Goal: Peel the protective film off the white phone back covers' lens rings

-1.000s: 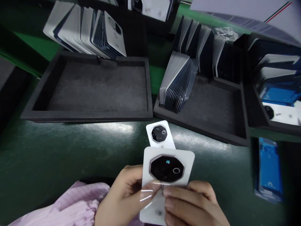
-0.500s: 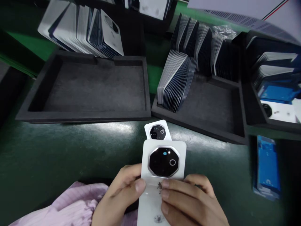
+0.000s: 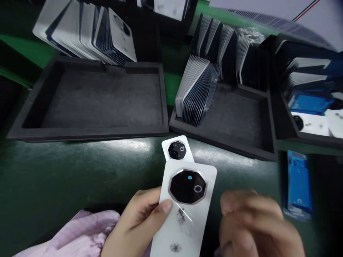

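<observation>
My left hand (image 3: 139, 221) grips a white phone back cover (image 3: 184, 232) by its left edge, thumb on the face and the other fingers behind. The cover is tilted up toward me. Near its top is a dark octagonal camera window (image 3: 187, 186) with a small blue dot; grey marks lie below. To the right of the cover and apart from it, my right hand (image 3: 257, 225) is blurred, its fingers curled in. What they hold, if anything, I cannot make out. A second white phone back cover (image 3: 178, 149) lies behind on the table, partly hidden.
A black tray (image 3: 104, 132) stands at the left, with a leaning row of covers (image 3: 85, 32) behind it. Another black tray (image 3: 227, 146) holds upright stacked covers (image 3: 193, 91). Blue-filmed pieces (image 3: 298, 182) lie at the right, below a further black bin (image 3: 286, 117).
My right hand has come off the cover and moved to the right, fingers curled. The cover, still in my left hand, has tilted slightly clockwise. The whole view has shifted a little.
</observation>
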`<state>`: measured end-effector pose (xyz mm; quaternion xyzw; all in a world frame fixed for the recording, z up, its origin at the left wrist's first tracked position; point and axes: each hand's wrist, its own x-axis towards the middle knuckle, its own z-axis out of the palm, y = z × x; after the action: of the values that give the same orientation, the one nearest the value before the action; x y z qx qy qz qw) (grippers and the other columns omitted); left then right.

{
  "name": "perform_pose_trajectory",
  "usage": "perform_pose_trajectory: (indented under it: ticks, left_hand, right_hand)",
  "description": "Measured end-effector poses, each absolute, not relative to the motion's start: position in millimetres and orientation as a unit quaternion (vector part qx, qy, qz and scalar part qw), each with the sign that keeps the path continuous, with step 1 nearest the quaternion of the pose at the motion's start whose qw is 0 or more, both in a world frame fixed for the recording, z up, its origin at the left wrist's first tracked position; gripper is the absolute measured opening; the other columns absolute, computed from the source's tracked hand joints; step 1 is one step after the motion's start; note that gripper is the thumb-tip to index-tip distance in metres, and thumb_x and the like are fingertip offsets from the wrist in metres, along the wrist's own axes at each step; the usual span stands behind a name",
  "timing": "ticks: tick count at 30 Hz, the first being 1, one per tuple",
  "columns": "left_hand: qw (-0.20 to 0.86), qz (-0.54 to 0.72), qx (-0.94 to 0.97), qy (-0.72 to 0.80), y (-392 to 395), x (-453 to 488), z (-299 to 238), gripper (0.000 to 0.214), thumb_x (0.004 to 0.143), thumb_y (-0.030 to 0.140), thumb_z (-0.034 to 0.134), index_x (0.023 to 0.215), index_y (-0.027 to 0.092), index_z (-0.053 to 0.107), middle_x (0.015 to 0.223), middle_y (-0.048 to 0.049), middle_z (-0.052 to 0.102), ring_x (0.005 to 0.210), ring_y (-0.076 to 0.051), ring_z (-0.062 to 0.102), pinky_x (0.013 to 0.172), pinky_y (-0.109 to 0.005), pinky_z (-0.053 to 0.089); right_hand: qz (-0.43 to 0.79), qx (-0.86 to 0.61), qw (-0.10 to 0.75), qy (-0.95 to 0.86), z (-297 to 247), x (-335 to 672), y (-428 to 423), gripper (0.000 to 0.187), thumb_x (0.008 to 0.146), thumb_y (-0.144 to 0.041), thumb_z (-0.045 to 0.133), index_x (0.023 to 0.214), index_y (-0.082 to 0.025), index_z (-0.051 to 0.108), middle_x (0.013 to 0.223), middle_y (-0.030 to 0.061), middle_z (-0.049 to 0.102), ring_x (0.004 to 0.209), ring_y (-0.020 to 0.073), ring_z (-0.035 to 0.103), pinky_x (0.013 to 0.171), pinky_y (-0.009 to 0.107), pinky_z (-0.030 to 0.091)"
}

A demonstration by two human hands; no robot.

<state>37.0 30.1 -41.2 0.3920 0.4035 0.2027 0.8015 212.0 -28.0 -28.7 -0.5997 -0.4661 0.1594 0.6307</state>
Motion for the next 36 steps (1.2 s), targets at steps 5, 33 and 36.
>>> perform_pose_trajectory:
  ticks: [5, 33, 36]
  left_hand:
    - [0.751, 0.182, 0.531, 0.349, 33.0, 41.1, -38.2, 0.036, 0.105, 0.029, 0.05, 0.071, 0.02, 0.057, 0.066, 0.0037, 0.048, 0.06, -0.013, 0.042, 0.056, -0.024, 0.033]
    - [0.822, 0.209, 0.364, 0.385, 59.3, 53.0, -29.2, 0.033, 0.089, 0.049, 0.077, 0.103, 0.018, 0.08, 0.078, -0.0057, 0.078, 0.077, -0.026, 0.071, 0.067, -0.031, 0.056]
    - [0.852, 0.216, 0.298, 0.373, 50.5, 42.1, -35.0, 0.028, 0.092, 0.042, 0.078, 0.109, 0.02, 0.082, 0.085, -0.0061, 0.081, 0.079, -0.024, 0.072, 0.069, -0.029, 0.055]
  right_hand:
    - [0.415, -0.642, 0.561, -0.318, -34.4, 214.4, -28.8, 0.016, 0.095, -0.036, 0.071, 0.085, -0.025, 0.076, 0.071, -0.0016, 0.055, 0.059, 0.0107, 0.047, 0.05, 0.023, 0.037]
    - [0.122, -0.626, 0.434, -0.636, -30.2, 219.1, -38.0, 0.038, 0.092, -0.015, 0.067, 0.127, -0.029, 0.07, 0.121, 0.0044, 0.055, 0.088, 0.0169, 0.061, 0.07, 0.03, 0.058]
    - [0.107, -0.576, 0.312, -0.748, -28.2, 226.9, -40.3, 0.02, 0.093, -0.02, 0.071, 0.112, -0.025, 0.075, 0.126, 0.0026, 0.057, 0.093, 0.017, 0.061, 0.082, 0.032, 0.056]
